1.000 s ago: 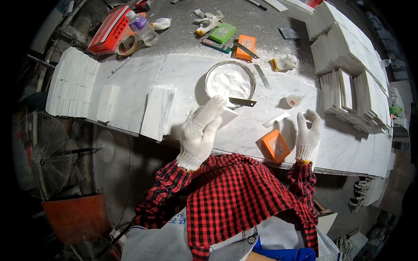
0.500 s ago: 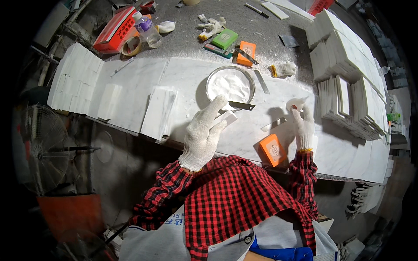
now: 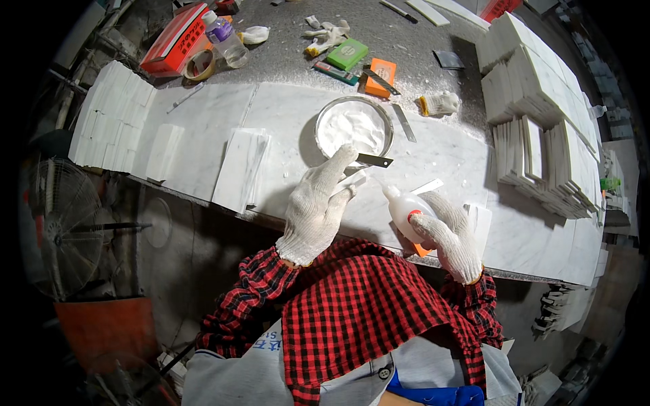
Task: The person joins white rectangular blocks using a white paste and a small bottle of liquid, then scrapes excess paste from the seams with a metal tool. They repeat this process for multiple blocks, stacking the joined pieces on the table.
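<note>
My left hand (image 3: pixel 317 206), in a white knit glove, is stretched over the marble bench top (image 3: pixel 203 122) just below a metal bowl of white paste (image 3: pixel 353 128). It pinches a small white tile piece (image 3: pixel 353 181) between thumb and fingers. A dark scraper blade (image 3: pixel 374 160) lies at the bowl's near rim, beside my fingertips. My gloved right hand (image 3: pixel 450 237) grips a white squeeze bottle (image 3: pixel 406 208), its nozzle pointing up-left toward the tile piece. An orange block (image 3: pixel 421 250) peeks out under that hand at the bench edge.
Stacks of white marble tiles stand at the right (image 3: pixel 535 101) and the far left (image 3: pixel 112 122), with loose slabs (image 3: pixel 240 166) between. Behind the bowl are an orange box (image 3: pixel 380 74), a green box (image 3: pixel 347 53), spare gloves (image 3: pixel 440 103), a tape roll (image 3: pixel 198 64) and a red box (image 3: pixel 176 37). A fan (image 3: pixel 68 223) stands below left.
My right hand has left the orange block, taken hold of the white squeeze bottle and brought it left toward my left hand. The left hand stayed near the bowl.
</note>
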`<state>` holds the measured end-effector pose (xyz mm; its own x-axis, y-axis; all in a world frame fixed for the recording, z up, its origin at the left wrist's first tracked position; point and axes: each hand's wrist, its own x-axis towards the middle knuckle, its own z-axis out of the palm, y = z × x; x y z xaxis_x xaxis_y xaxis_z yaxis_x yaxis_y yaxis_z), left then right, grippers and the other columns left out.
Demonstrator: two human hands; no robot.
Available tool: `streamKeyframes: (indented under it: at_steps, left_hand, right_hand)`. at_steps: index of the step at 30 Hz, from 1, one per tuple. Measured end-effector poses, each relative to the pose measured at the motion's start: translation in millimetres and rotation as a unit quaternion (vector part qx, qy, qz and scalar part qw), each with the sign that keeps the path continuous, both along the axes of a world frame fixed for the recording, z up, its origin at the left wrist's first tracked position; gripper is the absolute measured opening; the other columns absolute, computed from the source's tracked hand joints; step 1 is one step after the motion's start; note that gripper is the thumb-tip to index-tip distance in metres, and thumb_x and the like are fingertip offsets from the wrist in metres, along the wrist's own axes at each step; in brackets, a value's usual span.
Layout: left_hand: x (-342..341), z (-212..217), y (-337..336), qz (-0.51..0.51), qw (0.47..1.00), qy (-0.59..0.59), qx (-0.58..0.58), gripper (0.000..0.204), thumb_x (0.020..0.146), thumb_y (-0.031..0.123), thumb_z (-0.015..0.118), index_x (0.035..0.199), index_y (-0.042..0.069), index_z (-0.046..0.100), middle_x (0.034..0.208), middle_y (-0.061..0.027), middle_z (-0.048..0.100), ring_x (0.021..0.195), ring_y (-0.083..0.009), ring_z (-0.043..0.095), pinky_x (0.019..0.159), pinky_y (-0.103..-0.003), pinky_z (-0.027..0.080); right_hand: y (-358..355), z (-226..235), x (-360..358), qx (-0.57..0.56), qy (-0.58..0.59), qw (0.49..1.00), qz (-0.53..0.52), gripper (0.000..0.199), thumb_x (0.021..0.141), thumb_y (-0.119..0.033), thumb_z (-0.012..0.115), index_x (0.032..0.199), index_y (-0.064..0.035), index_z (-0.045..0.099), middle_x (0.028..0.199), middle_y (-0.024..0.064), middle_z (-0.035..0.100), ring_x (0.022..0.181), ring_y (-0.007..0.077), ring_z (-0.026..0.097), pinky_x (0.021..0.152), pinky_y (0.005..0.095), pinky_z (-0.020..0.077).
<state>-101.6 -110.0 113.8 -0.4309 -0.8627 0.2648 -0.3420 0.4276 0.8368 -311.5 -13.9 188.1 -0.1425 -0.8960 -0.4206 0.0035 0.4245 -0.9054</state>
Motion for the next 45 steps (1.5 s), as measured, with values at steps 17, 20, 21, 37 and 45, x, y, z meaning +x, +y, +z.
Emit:
streamKeyframes:
  at_steps: [17, 20, 21, 37, 45]
  left_hand:
    - [2, -1, -1, -0.003, 1.0, 0.007, -0.006, 0.061, 0.088, -0.005, 0.063, 0.146, 0.01, 0.051, 0.113, -0.0119, 0.068, 0.092, -0.0194, 0.067, 0.084, -0.033, 0.056]
    - [3, -1, -1, -0.004, 1.0, 0.009, -0.004, 0.062, 0.088, -0.005, 0.063, 0.146, 0.01, 0.051, 0.113, -0.0115, 0.068, 0.093, -0.0195, 0.067, 0.084, -0.033, 0.055]
    - [3, -1, -1, -0.005, 1.0, 0.011, -0.004, 0.062, 0.088, -0.005, 0.063, 0.146, 0.01, 0.051, 0.114, -0.0114, 0.068, 0.093, -0.0195, 0.067, 0.084, -0.033, 0.055]
    - [3, -3, 0, -0.015, 1.0, 0.01, -0.013, 0.063, 0.088, -0.005, 0.063, 0.148, 0.009, 0.048, 0.123, -0.0089, 0.068, 0.096, -0.0195, 0.065, 0.088, -0.033, 0.054]
    - [2, -2, 1, -0.011, 1.0, 0.002, -0.005, 0.062, 0.088, -0.005, 0.063, 0.147, 0.01, 0.05, 0.117, -0.0095, 0.068, 0.094, -0.0197, 0.066, 0.086, -0.033, 0.054]
  right_hand:
    - [-12, 6, 2, 0.053, 0.025, 0.998, 0.002, 0.042, 0.091, -0.029, 0.069, 0.115, 0.006, 0.066, 0.074, 0.0059, 0.061, 0.052, 0.0083, 0.055, 0.046, 0.0232, 0.0435]
    - [-14, 8, 3, 0.06, 0.033, 0.998, 0.007, 0.043, 0.091, -0.029, 0.069, 0.115, 0.0062, 0.066, 0.074, 0.0062, 0.062, 0.052, 0.0083, 0.055, 0.047, 0.0234, 0.0437]
    - [-14, 7, 3, 0.059, 0.034, 0.998, 0.01, 0.043, 0.091, -0.029, 0.069, 0.115, 0.0063, 0.066, 0.074, 0.0064, 0.062, 0.052, 0.0083, 0.055, 0.047, 0.0235, 0.0436]
    - [-13, 5, 2, 0.059, 0.034, 0.998, 0.003, 0.042, 0.091, -0.028, 0.068, 0.116, 0.0057, 0.067, 0.075, 0.0069, 0.063, 0.052, 0.008, 0.055, 0.046, 0.0231, 0.0436]
    - [-12, 5, 1, 0.053, 0.035, 0.998, 0.001, 0.042, 0.091, -0.028, 0.068, 0.116, 0.0059, 0.067, 0.074, 0.0069, 0.063, 0.052, 0.0084, 0.056, 0.046, 0.0232, 0.0444]
